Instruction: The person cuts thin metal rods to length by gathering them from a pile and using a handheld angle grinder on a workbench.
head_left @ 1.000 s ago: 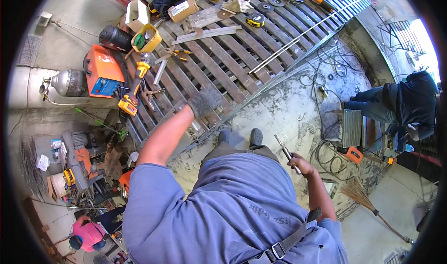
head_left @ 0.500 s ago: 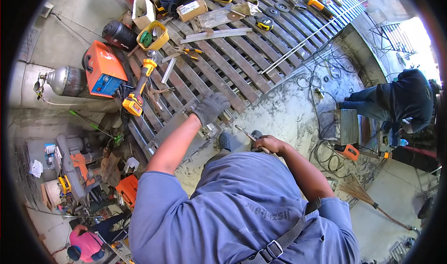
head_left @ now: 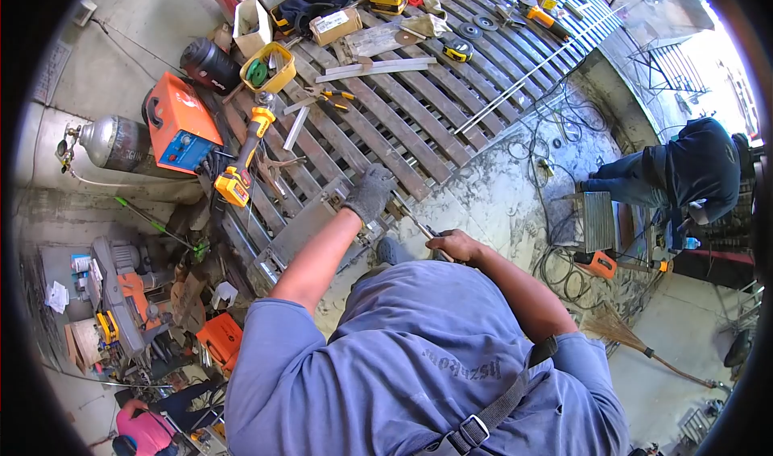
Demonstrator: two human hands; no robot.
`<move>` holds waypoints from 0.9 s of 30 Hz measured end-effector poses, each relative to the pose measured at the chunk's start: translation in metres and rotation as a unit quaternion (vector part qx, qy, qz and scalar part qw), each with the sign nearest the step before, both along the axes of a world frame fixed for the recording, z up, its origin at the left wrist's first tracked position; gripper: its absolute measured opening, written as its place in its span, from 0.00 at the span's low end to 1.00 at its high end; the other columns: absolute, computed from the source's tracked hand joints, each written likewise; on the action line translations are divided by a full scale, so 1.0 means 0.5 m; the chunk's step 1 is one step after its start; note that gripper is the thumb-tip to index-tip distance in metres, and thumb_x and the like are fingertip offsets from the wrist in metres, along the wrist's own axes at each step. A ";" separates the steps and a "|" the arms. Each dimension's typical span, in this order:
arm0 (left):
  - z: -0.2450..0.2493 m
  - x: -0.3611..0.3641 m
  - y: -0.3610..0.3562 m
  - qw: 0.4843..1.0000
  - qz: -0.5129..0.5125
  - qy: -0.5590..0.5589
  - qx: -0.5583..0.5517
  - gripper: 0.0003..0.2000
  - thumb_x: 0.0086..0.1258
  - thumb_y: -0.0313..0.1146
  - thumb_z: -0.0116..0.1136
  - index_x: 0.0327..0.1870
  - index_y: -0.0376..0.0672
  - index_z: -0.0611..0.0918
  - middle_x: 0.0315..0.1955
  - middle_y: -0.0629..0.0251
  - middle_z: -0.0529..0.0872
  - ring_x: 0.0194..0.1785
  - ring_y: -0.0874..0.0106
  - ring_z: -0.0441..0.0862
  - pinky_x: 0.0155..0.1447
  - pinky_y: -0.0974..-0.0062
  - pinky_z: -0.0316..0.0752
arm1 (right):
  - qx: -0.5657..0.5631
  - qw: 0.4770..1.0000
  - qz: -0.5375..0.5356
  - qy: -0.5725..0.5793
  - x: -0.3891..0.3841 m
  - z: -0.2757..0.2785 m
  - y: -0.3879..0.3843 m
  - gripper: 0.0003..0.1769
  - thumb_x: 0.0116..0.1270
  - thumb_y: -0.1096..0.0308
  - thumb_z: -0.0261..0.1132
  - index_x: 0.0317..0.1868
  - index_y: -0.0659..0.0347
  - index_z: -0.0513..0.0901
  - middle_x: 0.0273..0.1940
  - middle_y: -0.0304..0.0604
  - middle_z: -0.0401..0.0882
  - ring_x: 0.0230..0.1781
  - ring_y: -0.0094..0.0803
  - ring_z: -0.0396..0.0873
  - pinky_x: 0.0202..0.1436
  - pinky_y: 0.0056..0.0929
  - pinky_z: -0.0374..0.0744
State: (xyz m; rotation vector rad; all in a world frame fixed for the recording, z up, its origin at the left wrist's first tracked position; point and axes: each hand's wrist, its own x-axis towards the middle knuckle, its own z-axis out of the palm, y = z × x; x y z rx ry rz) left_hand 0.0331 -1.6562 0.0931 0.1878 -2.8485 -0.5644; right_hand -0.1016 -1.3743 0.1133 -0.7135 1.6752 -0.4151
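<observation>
My left hand (head_left: 369, 192), in a grey work glove, rests on the near edge of a large rusty steel gate frame (head_left: 386, 126) lying flat, its fingers curled over a bar. My right hand (head_left: 452, 245), bare, is shut on a thin metal hand tool (head_left: 415, 222) whose tip points up-left toward the gloved hand and the frame's edge. Both hands are close together over the frame's near corner. A yellow cordless angle grinder (head_left: 244, 160) lies on the bars to the left of my left hand.
An orange welder (head_left: 179, 126) and a gas cylinder (head_left: 113, 144) stand left of the frame. Pliers, a tape measure (head_left: 457, 50), discs and boxes lie on the bars. Cables cover the floor to the right, where another person (head_left: 692, 174) crouches. A broom (head_left: 636, 347) lies at lower right.
My right hand has swung the tool from my right side across to the frame's near edge. My left hand has come down a little along the frame toward it.
</observation>
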 end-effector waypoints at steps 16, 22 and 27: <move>0.024 0.003 0.013 0.997 -0.014 0.033 -0.075 0.13 0.63 0.28 0.67 0.49 0.43 0.89 0.46 0.54 0.85 0.60 0.51 0.79 0.68 0.55 0.75 | 0.033 0.994 -0.062 0.079 0.046 -0.013 0.001 0.44 0.69 0.34 0.69 0.56 0.76 0.85 0.50 0.73 0.87 0.57 0.60 0.87 0.62 0.49 0.82; 0.070 0.057 0.192 0.874 0.202 -0.284 0.339 0.24 0.67 0.48 0.74 0.56 0.40 0.84 0.47 0.47 0.87 0.47 0.45 0.86 0.55 0.54 0.83 | 0.010 0.977 -0.190 0.100 0.072 -0.001 0.029 0.48 0.66 0.34 0.75 0.65 0.74 0.79 0.51 0.66 0.88 0.54 0.55 0.88 0.58 0.45 0.83; -0.020 0.029 0.297 0.476 0.331 -0.327 0.746 0.29 0.70 0.59 0.69 0.58 0.43 0.83 0.40 0.46 0.88 0.39 0.49 0.89 0.43 0.52 0.88 | -0.035 0.971 -0.208 0.116 0.079 0.011 0.031 0.41 0.75 0.42 0.65 0.69 0.74 0.73 0.56 0.72 0.85 0.61 0.61 0.85 0.66 0.47 0.80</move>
